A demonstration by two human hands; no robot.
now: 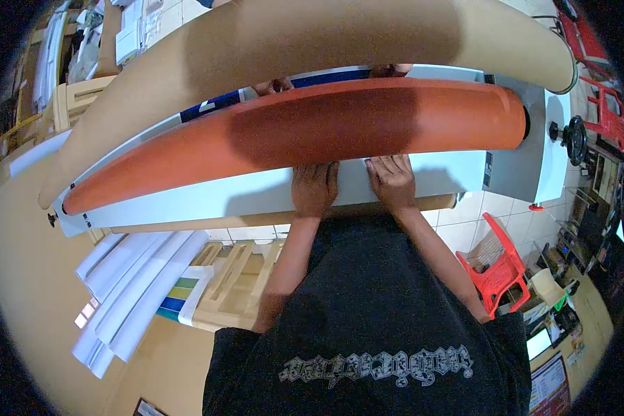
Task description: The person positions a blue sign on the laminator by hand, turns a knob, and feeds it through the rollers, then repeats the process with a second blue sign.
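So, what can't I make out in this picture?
All in the head view:
Some fingertips of the left hand and right hand: the orange roller seems to cover them.
The other person's hands: mostly hidden by the tan roll and orange roller.
Blue print: mostly behind the orange roller.
Poster: lettering too small.

Red chairs [503, 270] (right side), white tiled floor [459, 225].
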